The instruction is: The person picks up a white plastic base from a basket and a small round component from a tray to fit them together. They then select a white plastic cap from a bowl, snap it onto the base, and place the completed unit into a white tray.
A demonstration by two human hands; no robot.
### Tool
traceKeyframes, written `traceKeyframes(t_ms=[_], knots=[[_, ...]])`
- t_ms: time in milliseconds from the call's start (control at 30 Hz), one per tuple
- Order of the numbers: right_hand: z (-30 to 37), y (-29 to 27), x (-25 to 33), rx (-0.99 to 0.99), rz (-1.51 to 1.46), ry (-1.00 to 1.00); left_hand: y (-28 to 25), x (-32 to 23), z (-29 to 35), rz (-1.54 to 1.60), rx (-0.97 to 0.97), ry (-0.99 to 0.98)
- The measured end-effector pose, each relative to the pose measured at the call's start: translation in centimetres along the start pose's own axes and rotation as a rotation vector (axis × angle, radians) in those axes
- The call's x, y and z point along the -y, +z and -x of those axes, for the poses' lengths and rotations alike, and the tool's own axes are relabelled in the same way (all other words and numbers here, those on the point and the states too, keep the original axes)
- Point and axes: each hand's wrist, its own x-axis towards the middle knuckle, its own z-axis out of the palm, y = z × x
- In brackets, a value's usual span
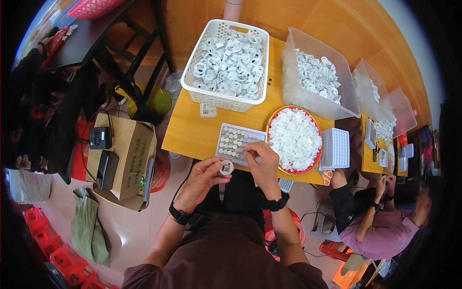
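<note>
My left hand [203,179] pinches a small round white plastic part [226,167] between thumb and fingers, its hollow side facing up with something small inside. To its right, my right hand [263,166] has thumb and forefinger closed together at the near right edge of a shallow tray [255,134]. Whatever those fingertips hold, if anything, is too small to make out. Rows of small pale round pieces [233,136] stand in the tray, and my right fingers hide its near right corner. Just right of that hand lies a red-rimmed round tray [318,126] heaped with small white plastic pieces.
On the yellow table [185,130], a white basket [224,102] and a translucent bin [344,103] hold white round parts. Stacked white trays [335,147] and pink-handled scissors [327,177] are at right. A cardboard box [127,159] stands left. A co-worker [380,231] sits at right.
</note>
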Motion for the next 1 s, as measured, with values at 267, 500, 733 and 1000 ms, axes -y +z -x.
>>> traceKeyframes(t_ms=[267,500,733,1000], knots=[[2.9,0.0,3.4,-0.071,-0.008,-0.109,0.9,0.2,-0.3,-0.057,0.038,0.002],[3.5,0.4,2.9,-0.116,0.139,-0.325,1.7,0.4,-0.1,-0.092,0.034,0.013],[3.7,0.3,2.8,-0.038,0.189,-0.401,1.4,0.7,-0.1,-0.105,0.013,0.003],[3.7,-0.2,2.5,0.041,0.16,-0.298,1.2,1.1,-0.1,-0.12,0.007,0.001]])
